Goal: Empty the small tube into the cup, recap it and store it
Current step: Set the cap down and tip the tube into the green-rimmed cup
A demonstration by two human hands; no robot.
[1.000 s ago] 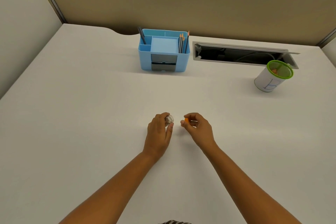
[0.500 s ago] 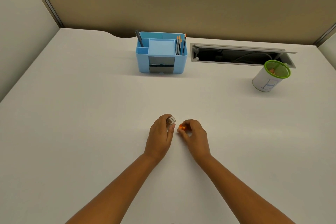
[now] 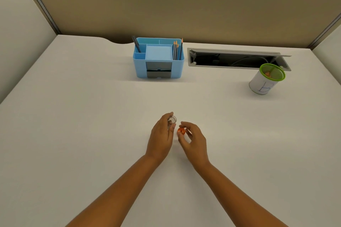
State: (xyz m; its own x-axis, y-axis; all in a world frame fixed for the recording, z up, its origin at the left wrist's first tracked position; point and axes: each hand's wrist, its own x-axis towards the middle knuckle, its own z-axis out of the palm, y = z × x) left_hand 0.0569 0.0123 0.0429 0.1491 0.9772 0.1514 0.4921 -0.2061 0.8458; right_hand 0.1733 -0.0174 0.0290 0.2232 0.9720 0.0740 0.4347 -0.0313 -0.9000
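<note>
My left hand grips a small clear tube, its open mouth showing between thumb and fingers. My right hand pinches a small orange cap just right of and slightly below the tube's mouth; cap and tube are apart. Both hands hover over the middle of the white desk. The white cup with a green rim stands far right at the back, with small orange pieces inside it.
A blue desk organizer with pencils and a pen stands at the back centre. An open cable slot lies in the desk to its right. Partition walls close off the back and both sides.
My right hand has brought the orange cap leftward, closer to the tube's mouth. The left hand has kept the tube nearly in place.
</note>
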